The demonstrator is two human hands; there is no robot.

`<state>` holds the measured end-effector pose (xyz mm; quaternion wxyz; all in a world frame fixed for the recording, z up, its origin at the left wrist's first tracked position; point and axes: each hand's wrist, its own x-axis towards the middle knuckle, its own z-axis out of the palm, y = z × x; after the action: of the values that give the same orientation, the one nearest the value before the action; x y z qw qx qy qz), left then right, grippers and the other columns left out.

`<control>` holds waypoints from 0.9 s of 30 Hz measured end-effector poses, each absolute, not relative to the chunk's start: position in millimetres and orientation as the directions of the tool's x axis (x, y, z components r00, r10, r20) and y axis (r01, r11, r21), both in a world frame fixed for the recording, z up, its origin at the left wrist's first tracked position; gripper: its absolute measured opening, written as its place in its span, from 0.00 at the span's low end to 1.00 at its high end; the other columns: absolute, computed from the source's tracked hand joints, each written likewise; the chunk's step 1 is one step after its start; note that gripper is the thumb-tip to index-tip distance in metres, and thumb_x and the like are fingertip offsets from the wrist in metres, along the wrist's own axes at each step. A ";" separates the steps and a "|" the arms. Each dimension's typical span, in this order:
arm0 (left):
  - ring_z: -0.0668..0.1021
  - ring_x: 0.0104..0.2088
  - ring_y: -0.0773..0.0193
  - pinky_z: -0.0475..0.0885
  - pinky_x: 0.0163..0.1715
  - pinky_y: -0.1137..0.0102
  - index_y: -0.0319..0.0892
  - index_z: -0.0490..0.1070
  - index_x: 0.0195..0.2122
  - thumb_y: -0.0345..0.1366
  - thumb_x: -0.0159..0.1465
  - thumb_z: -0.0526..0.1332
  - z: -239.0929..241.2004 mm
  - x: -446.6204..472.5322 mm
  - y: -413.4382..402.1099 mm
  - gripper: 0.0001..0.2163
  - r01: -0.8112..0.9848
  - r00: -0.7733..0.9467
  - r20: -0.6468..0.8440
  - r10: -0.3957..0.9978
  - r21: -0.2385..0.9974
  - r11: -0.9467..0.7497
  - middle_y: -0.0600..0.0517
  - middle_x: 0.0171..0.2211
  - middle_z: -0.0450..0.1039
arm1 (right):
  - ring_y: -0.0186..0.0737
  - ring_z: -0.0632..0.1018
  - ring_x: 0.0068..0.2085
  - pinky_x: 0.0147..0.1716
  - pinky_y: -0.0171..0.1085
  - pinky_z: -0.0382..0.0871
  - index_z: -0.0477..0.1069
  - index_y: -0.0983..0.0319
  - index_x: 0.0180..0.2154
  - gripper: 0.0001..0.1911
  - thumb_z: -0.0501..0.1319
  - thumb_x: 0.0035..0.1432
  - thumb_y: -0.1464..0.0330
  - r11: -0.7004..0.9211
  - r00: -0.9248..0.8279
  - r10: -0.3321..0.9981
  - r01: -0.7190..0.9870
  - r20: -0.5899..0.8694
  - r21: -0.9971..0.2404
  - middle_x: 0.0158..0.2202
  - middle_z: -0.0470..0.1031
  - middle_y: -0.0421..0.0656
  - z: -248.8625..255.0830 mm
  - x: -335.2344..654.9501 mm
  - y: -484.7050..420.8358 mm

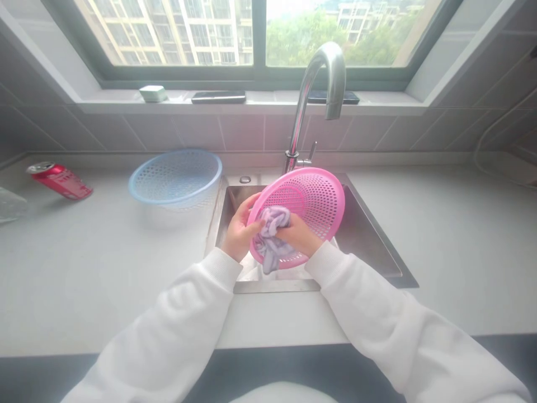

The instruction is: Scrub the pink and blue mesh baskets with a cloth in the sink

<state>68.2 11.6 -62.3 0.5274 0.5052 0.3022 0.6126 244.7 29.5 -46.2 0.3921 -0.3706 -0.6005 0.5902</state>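
A pink colander [321, 204] with many small holes is held tilted over the sink [373, 240], its hollow side toward me. My left hand [241, 226] grips its left rim, thumb on the inside and fingers behind, where they are partly hidden. In my right hand [300, 232] is a bunched pale purple cloth [272, 238], pressed against the inner left part of the colander. One end of the cloth hangs down over the lower rim. Both wrists come out of white sleeves.
A curved metal faucet [323, 61] rises behind the colander. On the counter to the left stand a light blue colander [176, 179] and a tilted red can [61, 180]; a clear object [10, 204] shows at the edge. Phone-like slabs and a small box [153, 94] lie on the windowsill.
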 end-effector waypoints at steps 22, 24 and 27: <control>0.80 0.59 0.46 0.72 0.64 0.53 0.49 0.78 0.58 0.40 0.55 0.76 -51.9 73.7 7.6 0.28 -0.516 0.056 0.232 0.971 0.839 -0.170 0.48 0.57 0.81 | 0.46 0.83 0.44 0.49 0.46 0.77 0.78 0.60 0.44 0.19 0.71 0.47 0.71 0.024 -0.452 0.891 -0.056 0.047 -0.998 0.42 0.83 0.42 -37.8 260.0 38.7; 0.79 0.61 0.44 0.72 0.64 0.52 0.48 0.78 0.60 0.43 0.55 0.77 -51.5 74.2 6.6 0.30 -0.480 0.108 0.258 0.960 0.859 -0.177 0.46 0.59 0.80 | 0.45 0.83 0.43 0.48 0.47 0.78 0.76 0.57 0.43 0.18 0.73 0.48 0.68 0.020 -0.251 0.963 -0.298 0.099 -0.954 0.40 0.83 0.40 -39.2 265.1 47.1; 0.79 0.61 0.43 0.72 0.64 0.50 0.50 0.77 0.61 0.45 0.56 0.77 -49.7 75.6 4.9 0.31 -0.470 0.115 0.266 0.957 0.863 -0.183 0.46 0.61 0.79 | 0.45 0.83 0.47 0.52 0.49 0.78 0.74 0.54 0.45 0.17 0.73 0.53 0.64 0.105 -0.030 0.990 -0.508 0.140 -0.855 0.45 0.82 0.39 -38.6 267.4 53.1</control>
<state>75.6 4.9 -49.7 0.5832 0.4659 0.2612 0.6120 267.4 53.1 -38.6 0.6276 -0.3018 -0.3986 0.5968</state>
